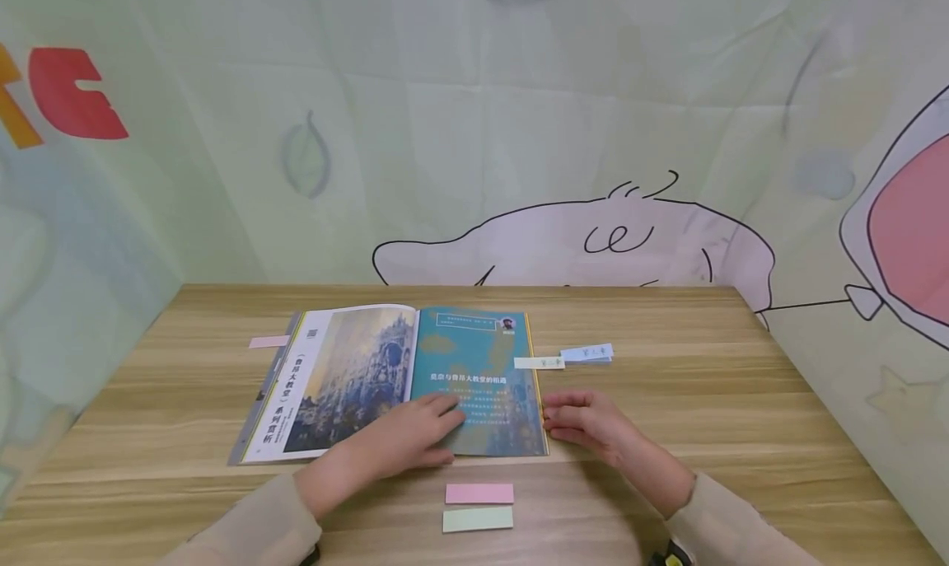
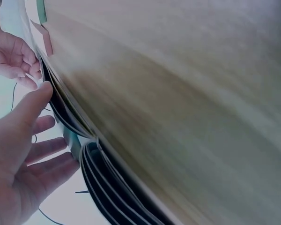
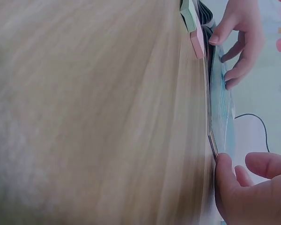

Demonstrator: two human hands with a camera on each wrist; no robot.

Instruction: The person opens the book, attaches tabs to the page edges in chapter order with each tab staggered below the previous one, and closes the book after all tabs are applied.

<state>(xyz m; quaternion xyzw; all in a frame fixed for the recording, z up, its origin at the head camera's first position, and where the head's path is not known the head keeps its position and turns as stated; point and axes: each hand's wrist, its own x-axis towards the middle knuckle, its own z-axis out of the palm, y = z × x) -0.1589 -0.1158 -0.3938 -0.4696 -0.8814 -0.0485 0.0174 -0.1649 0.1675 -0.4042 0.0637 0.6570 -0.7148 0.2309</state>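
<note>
An open picture book (image 1: 474, 348) lies on the table, a painting on its left page and teal print on its right page. My left hand (image 1: 408, 430) rests on the lower part of the right page, its fingers spread and its thumb by the bottom edge. At the book's right edge, my right hand (image 1: 593, 426) touches the page edges with loosely bent fingers. In the right wrist view its thumb (image 3: 226, 176) lies against the edge near the corner. A pale green tab (image 1: 530, 363) and a blue tab (image 1: 587, 353), both with handwriting, stick out on the right.
A pink tab (image 1: 267, 342) juts from the book's left side. Below the book, a pink sticky-note pad (image 1: 479, 493) and a pale green pad (image 1: 478, 520) lie on the wooden table (image 1: 712, 368). A printed cloth backdrop (image 1: 445, 137) hangs behind the table.
</note>
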